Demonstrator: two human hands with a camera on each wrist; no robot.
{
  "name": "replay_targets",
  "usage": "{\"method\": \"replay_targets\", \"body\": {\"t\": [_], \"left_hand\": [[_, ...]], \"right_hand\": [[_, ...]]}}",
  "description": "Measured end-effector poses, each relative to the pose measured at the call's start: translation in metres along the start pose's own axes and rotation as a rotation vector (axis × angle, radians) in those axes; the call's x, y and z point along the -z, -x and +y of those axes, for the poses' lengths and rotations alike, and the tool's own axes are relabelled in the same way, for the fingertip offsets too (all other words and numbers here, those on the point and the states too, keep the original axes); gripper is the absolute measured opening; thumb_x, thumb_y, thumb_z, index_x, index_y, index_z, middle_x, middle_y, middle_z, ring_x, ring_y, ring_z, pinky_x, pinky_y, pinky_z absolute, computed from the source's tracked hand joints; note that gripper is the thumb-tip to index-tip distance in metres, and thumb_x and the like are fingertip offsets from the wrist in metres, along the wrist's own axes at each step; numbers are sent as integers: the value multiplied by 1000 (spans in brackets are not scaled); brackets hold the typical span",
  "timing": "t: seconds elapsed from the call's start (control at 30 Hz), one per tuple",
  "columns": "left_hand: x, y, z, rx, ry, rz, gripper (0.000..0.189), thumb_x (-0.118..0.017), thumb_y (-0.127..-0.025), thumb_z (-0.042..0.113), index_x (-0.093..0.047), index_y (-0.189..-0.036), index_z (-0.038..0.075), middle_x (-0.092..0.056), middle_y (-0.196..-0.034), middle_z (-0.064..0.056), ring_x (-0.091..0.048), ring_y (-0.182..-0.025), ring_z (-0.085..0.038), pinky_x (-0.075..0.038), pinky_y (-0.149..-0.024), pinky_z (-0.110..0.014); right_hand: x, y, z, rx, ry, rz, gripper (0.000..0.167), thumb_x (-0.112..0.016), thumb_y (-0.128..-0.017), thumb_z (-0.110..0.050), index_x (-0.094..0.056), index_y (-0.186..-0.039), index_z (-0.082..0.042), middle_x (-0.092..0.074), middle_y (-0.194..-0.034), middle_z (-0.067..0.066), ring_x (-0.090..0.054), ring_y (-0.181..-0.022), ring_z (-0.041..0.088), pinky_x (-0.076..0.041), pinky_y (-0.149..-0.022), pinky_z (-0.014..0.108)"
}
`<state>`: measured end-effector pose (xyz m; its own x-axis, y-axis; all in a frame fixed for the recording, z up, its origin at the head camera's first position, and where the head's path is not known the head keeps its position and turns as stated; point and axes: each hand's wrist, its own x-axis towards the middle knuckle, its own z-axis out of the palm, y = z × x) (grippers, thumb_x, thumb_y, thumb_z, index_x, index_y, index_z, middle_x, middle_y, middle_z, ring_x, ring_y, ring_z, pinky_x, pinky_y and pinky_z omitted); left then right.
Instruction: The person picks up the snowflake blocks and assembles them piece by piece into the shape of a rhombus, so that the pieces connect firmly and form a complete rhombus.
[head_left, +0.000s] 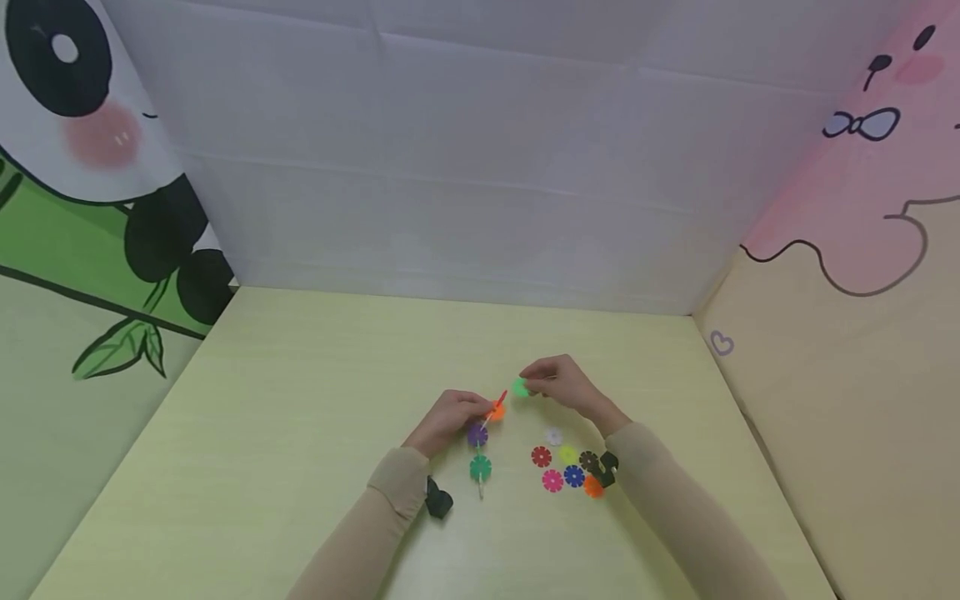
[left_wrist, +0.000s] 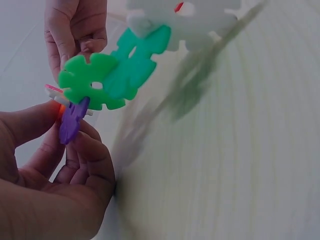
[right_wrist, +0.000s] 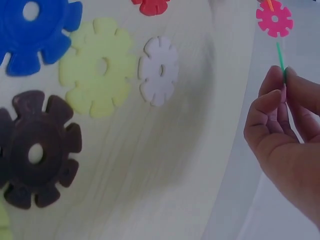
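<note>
My left hand (head_left: 450, 419) pinches a chain of slotted plastic flower discs near its upper end, by an orange disc (head_left: 497, 412). At that end a red disc (head_left: 502, 400) sticks up edge-on. Down the chain follow a purple disc (left_wrist: 74, 121), a bright green disc (left_wrist: 82, 75), a teal disc (left_wrist: 137, 62) and a white disc (left_wrist: 200, 22), slotted into one another at angles. My right hand (head_left: 566, 387) holds a separate light green disc (head_left: 520, 387) between thumb and fingers. In the right wrist view this disc stands edge-on just below the red disc, a small gap between them.
Loose discs lie on the pale table (head_left: 300, 400) under my right forearm: white (head_left: 553, 437), red (head_left: 541, 456), yellow (head_left: 567, 455), brown (head_left: 588, 461), pink (head_left: 552, 481), blue (head_left: 573, 476) and orange (head_left: 593, 487). A white back wall (head_left: 450, 167) and painted side panels enclose the table.
</note>
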<state>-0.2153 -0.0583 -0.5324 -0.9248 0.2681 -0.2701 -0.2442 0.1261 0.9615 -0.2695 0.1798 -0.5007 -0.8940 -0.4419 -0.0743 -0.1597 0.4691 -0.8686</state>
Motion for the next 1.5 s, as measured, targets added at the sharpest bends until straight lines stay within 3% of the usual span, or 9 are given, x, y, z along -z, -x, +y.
{"method": "replay_targets", "body": {"t": [0.1, 0.23, 0.53, 0.67, 0.83, 1.07, 1.37, 1.5], "left_hand": [[0, 0, 0, -4, -5, -2, 23, -69, -87, 20, -73, -95, -1, -68, -84, -7, -58, -76, -18, -46, -75, -32], [0, -1, -1, -16, -6, -10, 24, -69, -87, 20, -72, -96, -2, -67, -82, -7, -58, -75, -17, -46, -73, -32], [1, -2, -1, -16, -2, -27, 27, -70, -87, 22, -72, -96, -3, -67, -86, -10, -57, -75, -17, -46, -73, -32], [2, -1, 0, -4, -17, -32, 25, -69, -87, 22, -73, -94, -2, -67, -86, -9, -57, -76, -18, -46, -73, -32], [1, -1, 0, -5, -37, -29, 22, -69, -86, 22, -74, -91, 1, -68, -86, -8, -56, -79, -19, -46, -73, -33], [-1, -1, -1, -5, -10, -4, 22, -71, -86, 20, -73, -92, -1, -67, -85, -9, -56, -78, -18, -45, -71, -31], [-2, -4, -5, 10, 4, 21, 23, -69, -87, 14, -70, -96, -8, -67, -85, -10, -54, -77, -19, -45, -69, -33], [-2, -4, -6, 9, 12, 41, 20, -71, -85, 16, -72, -92, -4, -67, -83, -7, -54, -76, -18, -44, -67, -31]], "right_hand": [[-1, 3, -15, 6, -12, -14, 22, -65, -91, -8, -68, -110, 3, -69, -99, 15, -63, -87, 34, -47, -78, 56], [-4, 4, -27, -3, 8, -25, 23, -64, -91, -4, -66, -111, 6, -68, -100, 19, -62, -88, 37, -47, -79, 54], [-6, -8, -3, 3, 24, -30, 20, -65, -92, -11, -70, -108, -1, -68, -100, 10, -62, -84, 29, -49, -75, 50], [-5, -9, -5, 1, 44, -36, 18, -65, -92, -12, -72, -107, -4, -68, -100, 5, -62, -81, 26, -50, -73, 45], [-6, -11, -9, -13, 65, -54, 19, -64, -92, -11, -71, -108, -2, -68, -97, 3, -63, -83, 26, -49, -73, 46], [-7, -12, -14, -40, 101, -77, 20, -64, -92, -11, -71, -108, -1, -69, -96, 1, -65, -84, 24, -49, -73, 42], [-13, -16, -12, -43, 134, -54, 15, -67, -90, -10, -74, -102, -4, -69, -91, 0, -65, -80, 22, -49, -67, 32], [-15, -14, -12, -34, 126, -43, 15, -67, -90, -9, -74, -102, -3, -69, -92, 1, -63, -79, 23, -50, -66, 33]]}}
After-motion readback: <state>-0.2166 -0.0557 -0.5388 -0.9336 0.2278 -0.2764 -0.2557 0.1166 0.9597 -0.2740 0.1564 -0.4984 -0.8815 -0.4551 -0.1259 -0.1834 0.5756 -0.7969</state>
